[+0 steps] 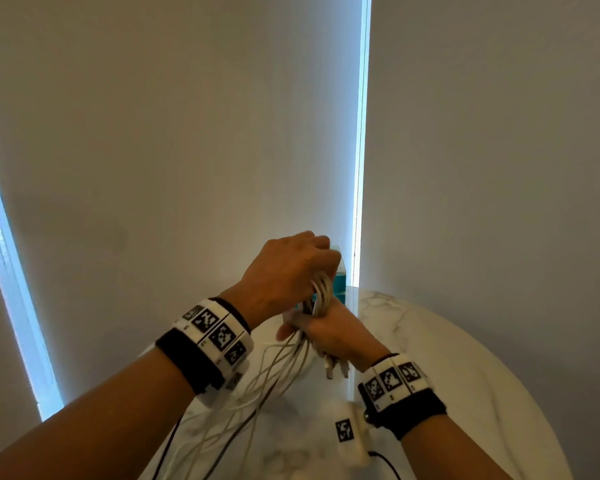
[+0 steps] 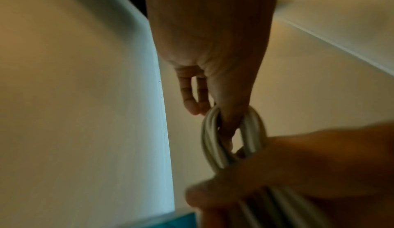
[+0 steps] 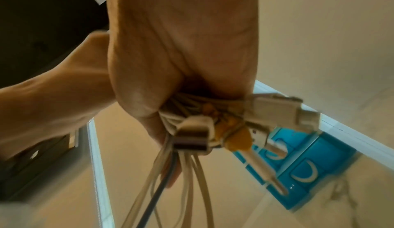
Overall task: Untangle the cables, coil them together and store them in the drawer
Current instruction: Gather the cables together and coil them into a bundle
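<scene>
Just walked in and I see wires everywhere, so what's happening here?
A person is winding a bundle of cables over a marble table. The right hand grips the bunch near the plugs; the left hand holds a loop of it above. Long loose ends trail down toward the person. A blue drawer unit stands behind.

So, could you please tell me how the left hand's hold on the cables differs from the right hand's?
The left hand is higher, with the cables looped over its fingers; the right hand is lower, its fist gripping the bunch near the plugs. Both hold the same white bundle above the table.
</scene>
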The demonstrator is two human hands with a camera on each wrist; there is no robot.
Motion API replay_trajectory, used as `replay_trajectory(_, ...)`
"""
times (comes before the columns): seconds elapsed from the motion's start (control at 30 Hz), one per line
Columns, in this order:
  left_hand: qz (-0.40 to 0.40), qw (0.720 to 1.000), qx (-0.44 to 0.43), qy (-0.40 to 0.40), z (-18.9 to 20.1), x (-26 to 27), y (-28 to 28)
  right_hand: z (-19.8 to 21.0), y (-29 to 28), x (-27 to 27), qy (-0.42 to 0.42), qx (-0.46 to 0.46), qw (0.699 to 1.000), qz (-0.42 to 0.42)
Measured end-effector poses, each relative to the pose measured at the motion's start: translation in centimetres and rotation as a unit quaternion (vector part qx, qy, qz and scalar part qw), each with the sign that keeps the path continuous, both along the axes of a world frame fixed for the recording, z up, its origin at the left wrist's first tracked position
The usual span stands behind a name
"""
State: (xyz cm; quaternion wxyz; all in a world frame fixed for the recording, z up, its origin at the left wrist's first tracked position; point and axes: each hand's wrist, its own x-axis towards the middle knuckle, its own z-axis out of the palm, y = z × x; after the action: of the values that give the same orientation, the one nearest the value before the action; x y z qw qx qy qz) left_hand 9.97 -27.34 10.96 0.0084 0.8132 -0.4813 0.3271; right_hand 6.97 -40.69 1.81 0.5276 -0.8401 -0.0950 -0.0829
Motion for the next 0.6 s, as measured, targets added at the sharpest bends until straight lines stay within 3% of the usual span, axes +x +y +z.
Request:
replay_trajectory(0.03, -0.01, 0.995, -0.077, 0.065, -1.0, 0.3, 0.6, 0.0, -0.8, -0.1, -0.017, 0.033, 0.999, -0.021)
replay_trajectory(0.1, -0.014, 0.954, -0.185, 0.237, -3.7, 0.6, 1.9, -0.3, -2.7, -0.1, -0.036, 0.159, 0.986, -0.038)
replay_trajectory(0.13, 0.002, 0.923, -0.191, 0.334, -5.0, 0.5, 2.3, -0.4, -3.3, -0.2, -0.038, 0.217, 0.975, -0.032)
replay_trajectory(0.2, 0.013, 0.867, -0.119, 0.483, -7.1, 0.2, 2.5, -0.5, -3.7, -0.3, -0.037, 0.241, 0.969, -0.032)
replay_trajectory(0.27, 0.012, 0.84, -0.067, 0.539, -8.5, 0.1, 2.0, -0.3, -3.6, -0.1, -0.041, 0.2, 0.978, -0.041)
replay_trajectory(0.4, 0.004, 0.783, -0.108, 0.612, -9.1, 0.0, 1.6, 1.0, -4.3, 0.0, -0.011, 0.213, 0.976, -0.044)
replay_trajectory(0.47, -0.012, 0.781, -0.11, 0.615, -9.4, 0.2, 1.5, 1.4, -5.0, -0.1, -0.003, 0.202, 0.978, -0.048)
replay_trajectory(0.5, -0.025, 0.796, -0.091, 0.598, -9.6, 0.2, 1.6, 1.6, -5.1, -0.2, -0.006, 0.191, 0.98, -0.048)
replay_trajectory(0.6, -0.003, 0.876, 0.003, 0.481, -10.0, 0.7, 1.8, 2.2, -5.3, -0.4, -0.023, 0.164, 0.984, -0.065)
